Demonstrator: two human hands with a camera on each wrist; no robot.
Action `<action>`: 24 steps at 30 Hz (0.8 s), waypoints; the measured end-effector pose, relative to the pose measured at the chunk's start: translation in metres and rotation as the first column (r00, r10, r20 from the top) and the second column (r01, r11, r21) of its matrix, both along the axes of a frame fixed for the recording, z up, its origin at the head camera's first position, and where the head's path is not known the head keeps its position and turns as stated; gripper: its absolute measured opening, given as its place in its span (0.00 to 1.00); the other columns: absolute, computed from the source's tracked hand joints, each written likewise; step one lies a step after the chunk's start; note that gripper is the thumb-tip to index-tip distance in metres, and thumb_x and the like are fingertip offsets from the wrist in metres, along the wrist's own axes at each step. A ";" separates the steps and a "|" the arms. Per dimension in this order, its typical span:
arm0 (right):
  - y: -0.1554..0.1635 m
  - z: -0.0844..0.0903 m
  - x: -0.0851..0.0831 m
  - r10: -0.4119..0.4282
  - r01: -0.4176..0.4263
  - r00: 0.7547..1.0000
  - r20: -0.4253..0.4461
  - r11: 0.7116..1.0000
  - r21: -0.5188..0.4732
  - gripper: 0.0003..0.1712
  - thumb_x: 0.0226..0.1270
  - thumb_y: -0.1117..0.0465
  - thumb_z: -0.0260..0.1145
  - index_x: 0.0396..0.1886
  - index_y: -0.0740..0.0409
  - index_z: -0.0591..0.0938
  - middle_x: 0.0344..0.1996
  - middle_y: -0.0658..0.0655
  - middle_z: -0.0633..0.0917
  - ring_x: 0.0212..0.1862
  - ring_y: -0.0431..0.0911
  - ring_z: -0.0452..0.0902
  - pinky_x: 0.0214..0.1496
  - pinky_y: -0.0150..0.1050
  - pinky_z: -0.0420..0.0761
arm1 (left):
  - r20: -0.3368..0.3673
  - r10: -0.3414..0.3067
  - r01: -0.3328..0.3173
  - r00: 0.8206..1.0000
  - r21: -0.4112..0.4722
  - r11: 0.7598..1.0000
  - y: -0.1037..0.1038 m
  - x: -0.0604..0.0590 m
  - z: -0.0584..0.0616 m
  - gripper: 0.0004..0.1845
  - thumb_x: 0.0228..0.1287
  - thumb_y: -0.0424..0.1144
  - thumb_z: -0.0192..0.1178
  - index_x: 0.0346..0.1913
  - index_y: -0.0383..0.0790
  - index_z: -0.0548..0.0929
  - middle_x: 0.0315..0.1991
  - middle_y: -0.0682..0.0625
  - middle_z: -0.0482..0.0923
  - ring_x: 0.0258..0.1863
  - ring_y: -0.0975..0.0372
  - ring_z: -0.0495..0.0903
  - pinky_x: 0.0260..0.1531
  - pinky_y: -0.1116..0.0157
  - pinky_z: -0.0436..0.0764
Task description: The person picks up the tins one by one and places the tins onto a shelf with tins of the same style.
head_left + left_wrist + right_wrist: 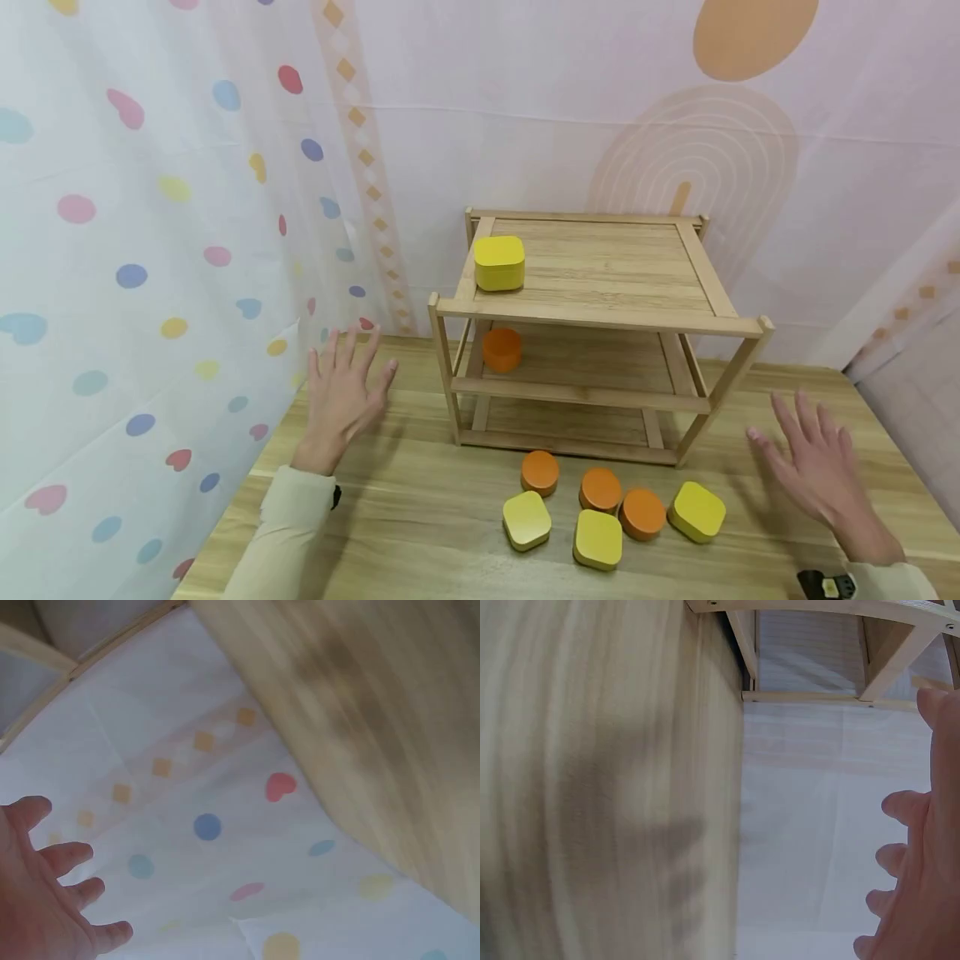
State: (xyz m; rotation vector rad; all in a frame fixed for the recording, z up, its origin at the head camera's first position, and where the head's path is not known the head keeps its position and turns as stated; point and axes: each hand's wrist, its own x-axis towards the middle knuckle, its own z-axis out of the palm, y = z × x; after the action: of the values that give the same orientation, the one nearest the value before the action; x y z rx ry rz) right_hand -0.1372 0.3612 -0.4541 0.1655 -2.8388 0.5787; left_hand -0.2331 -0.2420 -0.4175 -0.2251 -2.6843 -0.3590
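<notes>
Both hands hold nothing, fingers spread. My left hand [343,398] hovers over the table to the left of a wooden three-tier shelf [600,315]; my right hand [813,467] is over the table to its right. A yellow rounded-square box [499,263], seemingly in two stacked layers, sits at the left of the top tier. On the middle tier, also at the left, is an orange round block [502,349]. In front of the shelf lie three orange round blocks [600,489] and three yellow rounded-square blocks [527,520]. The wrist views show the left fingers [67,859] and right fingers [892,859] apart from any object.
The wooden table [420,533] carries the shelf near its back edge. Behind it hangs a pale curtain [525,108] with printed shapes, and a dotted curtain [172,333] runs along the left side. Shelf posts and front rails border each tier.
</notes>
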 end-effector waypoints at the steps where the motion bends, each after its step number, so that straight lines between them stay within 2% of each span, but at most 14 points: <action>1: 0.000 -0.002 0.001 0.012 -0.012 1.000 0.002 1.000 -0.020 0.39 0.79 0.48 0.46 0.79 0.62 0.46 0.74 0.78 0.41 0.72 0.80 0.32 0.67 0.76 0.29 | -0.028 -0.008 0.009 1.000 0.022 1.000 0.001 0.001 0.002 0.35 0.75 0.61 0.41 0.77 0.48 0.60 0.76 0.36 0.55 0.76 0.39 0.48 0.69 0.34 0.44; 5: -0.001 -0.007 0.004 0.063 -0.060 0.998 0.020 0.990 -0.125 0.38 0.79 0.52 0.46 0.78 0.65 0.46 0.72 0.82 0.43 0.71 0.81 0.35 0.67 0.76 0.30 | -0.141 -0.046 0.062 0.989 0.110 0.992 0.004 0.000 0.012 0.34 0.73 0.58 0.46 0.75 0.45 0.62 0.71 0.36 0.64 0.72 0.39 0.58 0.67 0.35 0.53; 7: -0.003 -0.007 0.006 0.088 -0.079 0.995 0.039 0.980 -0.183 0.37 0.80 0.53 0.47 0.79 0.63 0.46 0.72 0.82 0.43 0.71 0.81 0.35 0.66 0.77 0.31 | -0.175 -0.057 0.085 0.983 0.157 0.984 0.007 0.000 0.017 0.34 0.73 0.57 0.47 0.75 0.45 0.63 0.69 0.37 0.68 0.70 0.41 0.61 0.65 0.36 0.57; 11: -0.007 -0.008 0.010 0.126 -0.101 0.989 0.073 0.954 -0.282 0.37 0.80 0.55 0.48 0.80 0.59 0.46 0.73 0.81 0.43 0.70 0.82 0.38 0.62 0.80 0.37 | -0.224 -0.062 0.120 0.973 0.255 0.960 0.013 0.001 0.025 0.32 0.73 0.56 0.49 0.74 0.46 0.65 0.61 0.40 0.75 0.65 0.44 0.68 0.58 0.37 0.64; 14: -0.010 -0.008 0.012 0.148 -0.110 0.985 0.084 0.932 -0.344 0.37 0.80 0.56 0.49 0.80 0.58 0.46 0.73 0.80 0.44 0.70 0.82 0.39 0.60 0.81 0.40 | -0.282 -0.067 0.155 0.957 0.301 0.941 0.019 0.001 0.032 0.31 0.72 0.54 0.50 0.72 0.45 0.68 0.53 0.40 0.79 0.58 0.43 0.72 0.52 0.40 0.69; 17: -0.012 -0.008 0.014 0.167 -0.120 0.982 0.089 0.914 -0.388 0.36 0.80 0.56 0.49 0.80 0.58 0.47 0.73 0.79 0.48 0.70 0.80 0.43 0.60 0.81 0.45 | -0.330 -0.081 0.199 0.941 0.341 0.919 0.024 0.000 0.038 0.29 0.71 0.52 0.52 0.70 0.42 0.70 0.49 0.37 0.79 0.52 0.43 0.74 0.51 0.44 0.71; 19: -0.013 -0.009 0.015 0.159 -0.114 0.983 0.089 0.917 -0.381 0.35 0.80 0.56 0.50 0.79 0.59 0.50 0.73 0.78 0.54 0.74 0.63 0.53 0.70 0.65 0.58 | -0.348 -0.089 0.223 0.933 0.366 0.903 0.029 0.001 0.043 0.28 0.71 0.50 0.52 0.70 0.41 0.71 0.50 0.37 0.79 0.51 0.44 0.75 0.50 0.46 0.71; 20: -0.014 -0.009 0.015 0.159 -0.115 0.984 0.084 0.915 -0.386 0.34 0.80 0.57 0.51 0.79 0.60 0.52 0.72 0.77 0.57 0.72 0.53 0.59 0.70 0.53 0.65 | -0.354 -0.093 0.232 0.930 0.374 0.898 0.031 0.001 0.045 0.28 0.71 0.49 0.52 0.70 0.41 0.71 0.51 0.37 0.79 0.50 0.45 0.75 0.50 0.46 0.71; 21: -0.015 -0.010 0.016 0.159 -0.116 0.984 0.079 0.913 -0.391 0.33 0.80 0.58 0.51 0.78 0.61 0.54 0.71 0.76 0.60 0.69 0.42 0.63 0.67 0.41 0.70 | -0.360 -0.098 0.242 0.928 0.379 0.893 0.033 0.001 0.047 0.28 0.71 0.49 0.52 0.69 0.40 0.71 0.52 0.36 0.79 0.49 0.45 0.75 0.49 0.47 0.71; 22: -0.015 -0.011 0.017 0.153 -0.111 0.986 0.074 0.911 -0.398 0.32 0.80 0.58 0.51 0.77 0.62 0.56 0.70 0.70 0.65 0.64 0.32 0.65 0.60 0.31 0.73 | -0.367 -0.103 0.250 0.924 0.380 0.890 0.035 0.001 0.049 0.28 0.70 0.48 0.52 0.69 0.40 0.71 0.54 0.36 0.78 0.48 0.45 0.75 0.47 0.47 0.71; 24: -0.017 -0.014 0.019 0.150 -0.113 0.987 0.054 0.897 -0.428 0.29 0.79 0.59 0.52 0.75 0.65 0.60 0.67 0.54 0.71 0.54 0.18 0.64 0.46 0.17 0.69 | -0.379 -0.112 0.266 0.919 0.383 0.885 0.039 0.002 0.053 0.27 0.70 0.48 0.51 0.69 0.40 0.72 0.56 0.37 0.78 0.47 0.46 0.75 0.46 0.47 0.72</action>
State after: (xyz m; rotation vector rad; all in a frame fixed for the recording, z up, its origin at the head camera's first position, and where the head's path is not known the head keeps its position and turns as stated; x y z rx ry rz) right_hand -0.1180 0.3446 -0.4680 0.2596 -2.7122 1.2424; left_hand -0.2312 -0.2028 -0.3643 -0.3825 -2.1716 -0.8732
